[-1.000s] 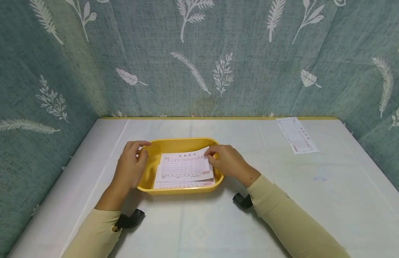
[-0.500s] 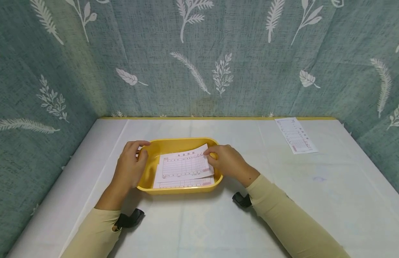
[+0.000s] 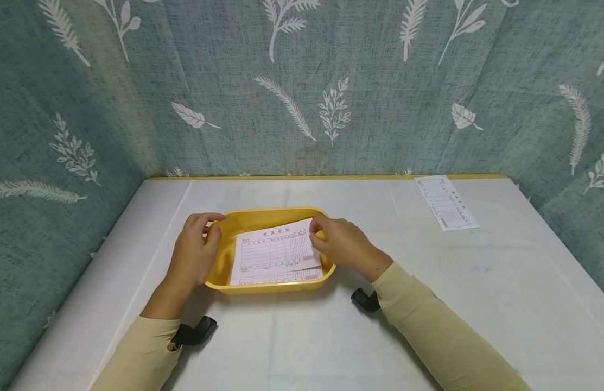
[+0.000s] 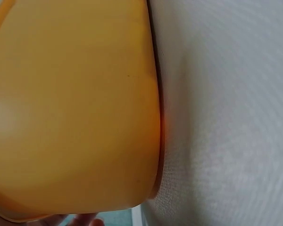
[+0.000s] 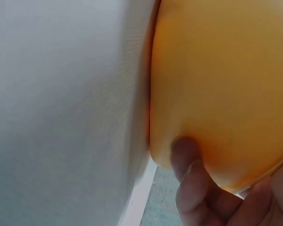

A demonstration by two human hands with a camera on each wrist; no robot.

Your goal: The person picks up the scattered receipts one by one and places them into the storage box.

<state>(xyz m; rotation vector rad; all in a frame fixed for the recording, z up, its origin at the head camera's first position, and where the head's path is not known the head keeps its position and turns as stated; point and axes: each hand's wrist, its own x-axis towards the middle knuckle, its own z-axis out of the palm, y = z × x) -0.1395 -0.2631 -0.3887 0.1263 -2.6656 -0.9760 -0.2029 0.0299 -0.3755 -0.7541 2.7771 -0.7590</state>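
The right hand [image 3: 344, 241] pinches the upper right corner of a printed paper slip [image 3: 274, 250] between thumb and forefinger, at the right end of a yellow tray [image 3: 269, 289]; its other fingers hang against the outside of the tray's wall. The left hand [image 3: 196, 247] holds the tray's left end, fingers bent around the rim.

The pinched slip lies inside the tray, overlapping a lower slip [image 3: 282, 278] whose bottom edge shows nearest the tray's front wall. The paper should be very light and limp, easily creased or torn, and smooth enough for slips to slide or cling together. A corner or short edge looks like the best place for a pinch. The tray seems stiff, light plastic, probably best steadied by its rim.

Beyond the tray, to its right and well apart, another slip [image 3: 446, 202] lies flat on the white-covered table [image 3: 292, 342].
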